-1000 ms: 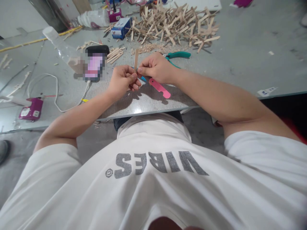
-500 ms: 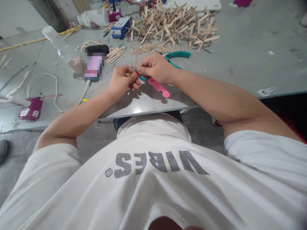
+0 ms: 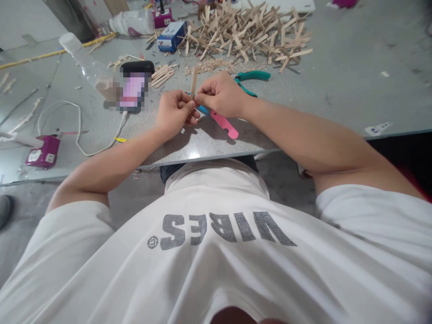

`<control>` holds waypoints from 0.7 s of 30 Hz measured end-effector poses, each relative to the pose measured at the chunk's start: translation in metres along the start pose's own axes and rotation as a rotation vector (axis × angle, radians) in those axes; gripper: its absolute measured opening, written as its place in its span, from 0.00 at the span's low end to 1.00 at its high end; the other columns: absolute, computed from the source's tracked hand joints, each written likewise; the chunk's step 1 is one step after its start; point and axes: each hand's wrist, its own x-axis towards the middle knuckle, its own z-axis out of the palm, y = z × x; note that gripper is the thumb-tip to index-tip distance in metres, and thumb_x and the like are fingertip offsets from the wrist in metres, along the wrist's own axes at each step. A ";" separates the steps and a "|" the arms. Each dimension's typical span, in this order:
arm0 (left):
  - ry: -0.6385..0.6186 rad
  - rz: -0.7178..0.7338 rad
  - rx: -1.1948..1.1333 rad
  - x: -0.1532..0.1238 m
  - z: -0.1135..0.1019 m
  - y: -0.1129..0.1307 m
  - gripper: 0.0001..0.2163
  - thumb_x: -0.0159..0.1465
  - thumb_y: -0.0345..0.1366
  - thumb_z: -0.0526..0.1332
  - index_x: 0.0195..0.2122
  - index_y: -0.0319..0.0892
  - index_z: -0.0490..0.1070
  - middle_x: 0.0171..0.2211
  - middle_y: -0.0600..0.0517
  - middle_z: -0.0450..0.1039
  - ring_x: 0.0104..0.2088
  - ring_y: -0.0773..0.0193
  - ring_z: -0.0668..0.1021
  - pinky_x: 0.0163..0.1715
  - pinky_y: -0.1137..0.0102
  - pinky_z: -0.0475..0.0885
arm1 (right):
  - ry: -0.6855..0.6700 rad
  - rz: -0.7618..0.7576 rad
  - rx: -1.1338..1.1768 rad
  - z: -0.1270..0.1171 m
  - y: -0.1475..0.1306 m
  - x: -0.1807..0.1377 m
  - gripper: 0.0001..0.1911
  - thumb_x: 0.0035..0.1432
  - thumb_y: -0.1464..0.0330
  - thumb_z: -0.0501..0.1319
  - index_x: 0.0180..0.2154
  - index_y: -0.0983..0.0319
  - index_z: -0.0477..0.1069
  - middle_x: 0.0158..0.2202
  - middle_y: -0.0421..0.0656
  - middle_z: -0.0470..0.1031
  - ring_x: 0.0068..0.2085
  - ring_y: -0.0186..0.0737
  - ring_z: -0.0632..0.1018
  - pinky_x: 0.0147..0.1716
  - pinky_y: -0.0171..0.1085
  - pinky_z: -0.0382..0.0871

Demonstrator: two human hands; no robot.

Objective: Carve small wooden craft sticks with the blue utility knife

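Note:
Both hands meet above the table near its front edge. My left hand (image 3: pixel 173 113) is closed, its thumb and fingers pinching the lower end of a flat wooden craft stick (image 3: pixel 194 83) that points upward. My right hand (image 3: pixel 223 95) pinches at the same low end, fingertips almost touching those of the left; what lies exactly between them is partly hidden. Beneath the right hand lies a pink notched flat tool (image 3: pixel 225 125), with a blue piece (image 3: pixel 203 109) at its upper end. Teal-handled pliers (image 3: pixel 254 76) rest just beyond the right hand, their jaws hidden behind it.
A big heap of joined craft sticks (image 3: pixel 246 33) lies at the back beside a blue box (image 3: pixel 172 37). Loose sticks (image 3: pixel 163 75), a blurred phone (image 3: pixel 134 91) on a white cable (image 3: pixel 80 130), a plastic bottle (image 3: pixel 89 67) and a purple device (image 3: pixel 47 152) are at left.
The wooden stick leans a little more to the right and shows slightly more of its length. The hands have barely shifted, still pinching together.

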 end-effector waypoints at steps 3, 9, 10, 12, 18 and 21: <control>-0.004 0.019 0.057 -0.001 0.000 -0.002 0.14 0.78 0.24 0.63 0.34 0.46 0.70 0.25 0.57 0.81 0.22 0.70 0.82 0.24 0.75 0.74 | -0.034 0.010 -0.034 -0.001 -0.002 -0.002 0.25 0.76 0.68 0.68 0.24 0.57 0.66 0.20 0.33 0.55 0.31 0.35 0.57 0.37 0.44 0.52; -0.014 0.071 0.164 0.003 -0.001 -0.010 0.14 0.74 0.23 0.65 0.33 0.47 0.70 0.23 0.58 0.79 0.17 0.70 0.76 0.22 0.74 0.70 | -0.061 0.000 -0.035 -0.002 0.002 -0.003 0.23 0.74 0.66 0.68 0.25 0.57 0.66 0.21 0.34 0.54 0.30 0.35 0.57 0.36 0.43 0.53; -0.012 0.085 0.176 0.004 -0.002 -0.011 0.15 0.74 0.23 0.65 0.32 0.47 0.69 0.23 0.59 0.78 0.16 0.71 0.74 0.20 0.74 0.68 | -0.066 -0.002 -0.027 -0.003 0.002 -0.002 0.23 0.73 0.66 0.68 0.24 0.57 0.66 0.22 0.34 0.54 0.30 0.35 0.57 0.36 0.43 0.53; -0.017 0.109 0.188 0.005 -0.003 -0.012 0.15 0.73 0.22 0.65 0.31 0.46 0.69 0.23 0.58 0.78 0.15 0.73 0.71 0.18 0.74 0.65 | -0.082 -0.014 0.003 -0.005 0.003 -0.002 0.23 0.73 0.64 0.69 0.25 0.58 0.66 0.23 0.35 0.55 0.29 0.35 0.56 0.35 0.44 0.52; -0.061 0.107 0.166 0.005 -0.008 -0.006 0.12 0.72 0.25 0.67 0.32 0.46 0.72 0.22 0.58 0.78 0.15 0.73 0.68 0.17 0.74 0.64 | -0.109 -0.045 0.089 -0.006 0.005 -0.001 0.22 0.74 0.56 0.68 0.28 0.57 0.70 0.23 0.35 0.57 0.30 0.36 0.56 0.34 0.43 0.53; -0.049 0.064 0.101 0.004 -0.007 -0.001 0.11 0.73 0.28 0.67 0.33 0.46 0.72 0.24 0.57 0.80 0.16 0.71 0.71 0.20 0.73 0.67 | -0.107 -0.048 0.157 -0.004 0.004 -0.001 0.25 0.71 0.48 0.69 0.27 0.56 0.70 0.22 0.36 0.59 0.29 0.37 0.58 0.32 0.44 0.51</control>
